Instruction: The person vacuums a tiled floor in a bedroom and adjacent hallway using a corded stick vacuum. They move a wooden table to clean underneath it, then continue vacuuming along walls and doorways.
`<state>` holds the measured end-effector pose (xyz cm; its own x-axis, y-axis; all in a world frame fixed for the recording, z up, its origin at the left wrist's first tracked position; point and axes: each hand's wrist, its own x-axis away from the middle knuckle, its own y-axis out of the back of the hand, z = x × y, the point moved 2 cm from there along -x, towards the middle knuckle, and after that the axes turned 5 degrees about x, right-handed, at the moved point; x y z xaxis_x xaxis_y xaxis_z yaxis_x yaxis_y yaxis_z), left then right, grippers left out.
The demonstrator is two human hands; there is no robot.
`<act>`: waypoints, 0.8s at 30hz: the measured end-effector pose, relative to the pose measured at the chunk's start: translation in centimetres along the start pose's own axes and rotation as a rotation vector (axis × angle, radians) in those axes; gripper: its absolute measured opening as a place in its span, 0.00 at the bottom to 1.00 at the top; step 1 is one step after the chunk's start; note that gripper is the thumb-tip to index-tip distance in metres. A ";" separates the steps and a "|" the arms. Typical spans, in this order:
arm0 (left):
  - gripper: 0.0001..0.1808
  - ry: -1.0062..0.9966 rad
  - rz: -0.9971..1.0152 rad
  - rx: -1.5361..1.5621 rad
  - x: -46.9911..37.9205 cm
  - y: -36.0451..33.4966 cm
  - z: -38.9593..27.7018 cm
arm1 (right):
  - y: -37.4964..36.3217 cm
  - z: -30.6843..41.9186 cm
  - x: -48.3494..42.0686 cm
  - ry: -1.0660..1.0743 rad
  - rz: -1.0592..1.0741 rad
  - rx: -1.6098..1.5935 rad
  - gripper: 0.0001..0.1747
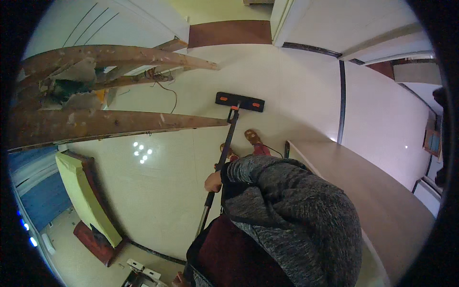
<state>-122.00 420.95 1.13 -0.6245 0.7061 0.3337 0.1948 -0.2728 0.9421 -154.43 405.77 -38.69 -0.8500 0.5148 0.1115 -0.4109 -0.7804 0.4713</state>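
Observation:
My right hand [214,182] is wrapped around the dark pole of a flat floor mop [228,138], midway along it. The mop's wide black head [240,102], with two orange tabs, lies on the pale floor [304,86] ahead of my feet. Only part of my left hand [181,280] shows at the bottom edge, beside my jacket. The pole's upper end is hidden by the jacket, so whether that hand holds it cannot be told.
A paint-spotted wooden trestle [118,120] stands at the left, its near leg close to the mop pole. Wires [157,76] dangle from it. A long beige panel [355,172] rises at my right. Yellow-topped furniture [88,193] lies lower left. A doorway with a brown threshold [229,34] is ahead.

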 end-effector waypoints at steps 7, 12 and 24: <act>0.32 -0.316 0.179 -0.033 -5.2 -8.7 -2.1 | 5.5 -7.8 5.6 -0.236 0.135 0.226 0.04; 0.33 -0.360 0.303 -0.013 -3.2 -13.6 -14.5 | 10.6 -13.2 11.6 -0.416 -0.089 0.322 0.04; 0.25 -0.274 0.023 0.581 0.2 -3.0 -11.6 | 8.2 -7.1 6.8 -0.096 0.090 0.299 0.14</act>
<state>-131.48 414.25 -1.98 -0.4140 0.8668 0.2779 0.6324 0.0543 0.7728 -165.92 400.37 -40.25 -0.8378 0.4908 0.2394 -0.2087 -0.6929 0.6901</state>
